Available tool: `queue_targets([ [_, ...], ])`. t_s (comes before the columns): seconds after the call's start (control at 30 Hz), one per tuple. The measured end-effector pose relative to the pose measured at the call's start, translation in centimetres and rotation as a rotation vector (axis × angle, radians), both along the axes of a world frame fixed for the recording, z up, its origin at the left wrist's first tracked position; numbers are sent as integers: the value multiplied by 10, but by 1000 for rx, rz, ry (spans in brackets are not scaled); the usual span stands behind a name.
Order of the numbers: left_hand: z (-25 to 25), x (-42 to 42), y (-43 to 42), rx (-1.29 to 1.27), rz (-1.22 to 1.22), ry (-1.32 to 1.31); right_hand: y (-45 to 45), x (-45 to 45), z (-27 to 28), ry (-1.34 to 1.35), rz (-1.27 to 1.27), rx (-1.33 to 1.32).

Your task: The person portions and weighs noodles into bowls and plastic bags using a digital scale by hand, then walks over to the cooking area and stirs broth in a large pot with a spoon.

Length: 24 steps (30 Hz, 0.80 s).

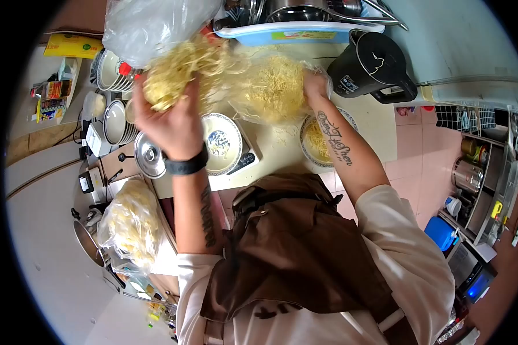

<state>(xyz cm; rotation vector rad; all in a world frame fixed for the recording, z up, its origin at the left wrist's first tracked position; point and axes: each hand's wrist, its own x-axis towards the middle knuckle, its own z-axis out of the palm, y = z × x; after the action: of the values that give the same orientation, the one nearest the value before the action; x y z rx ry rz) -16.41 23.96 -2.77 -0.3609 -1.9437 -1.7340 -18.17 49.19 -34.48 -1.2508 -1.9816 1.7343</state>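
Observation:
My left hand (177, 129), a dark band on its wrist, is raised with fingers curled around a bundle of noodles (170, 75). Loose strands trail from the bundle to the right. My right hand (314, 86) grips the side of a clear plastic bag (253, 112) full of thin yellow noodles (276, 86). Below and between the hands, a patterned bowl (231, 154) rests on a kitchen scale (249, 160). Under my right forearm stands a second bowl (305, 150) with noodles in it, partly covered by the arm.
A black electric kettle (369, 63) stands right of the bag, near a blue tub (305, 40) of pans. Stacked bowls (115, 122) and a metal lid (149, 155) are at the left. A filled plastic bag (131, 224) lies lower left. Stray noodle strands lie on the counter (276, 158).

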Motion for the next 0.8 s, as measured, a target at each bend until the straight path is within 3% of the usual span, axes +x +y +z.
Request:
queue_targets([
  [0.07,18,4,-18,78,-42,49,-2,20,56,-137,273,375],
  [0.13,31,8,-35,132,-22,86,-1,20,63,-37,347,352],
  [0.17,42,10,-45,32,-9,104,-1,20,66,12,380,339],
  [0.3,46,27,-86,201,-78,117,-14,12,106,291,339,13],
  [0.47,37,54,-125,346,102,-21,-27,10,213,657,388,-208],
  [0.57,21,64,-135,287,218,-96,-24,5,247,853,408,-381],
  [0.6,16,64,-137,235,90,-127,-27,6,258,813,419,-382],
  [0.63,5,64,-131,190,129,-83,-26,6,261,801,414,-389],
  [0.7,-17,64,-127,109,169,-261,-20,3,249,839,546,-142],
  [0.8,-63,58,-129,-23,82,-358,-20,8,227,252,750,391],
])
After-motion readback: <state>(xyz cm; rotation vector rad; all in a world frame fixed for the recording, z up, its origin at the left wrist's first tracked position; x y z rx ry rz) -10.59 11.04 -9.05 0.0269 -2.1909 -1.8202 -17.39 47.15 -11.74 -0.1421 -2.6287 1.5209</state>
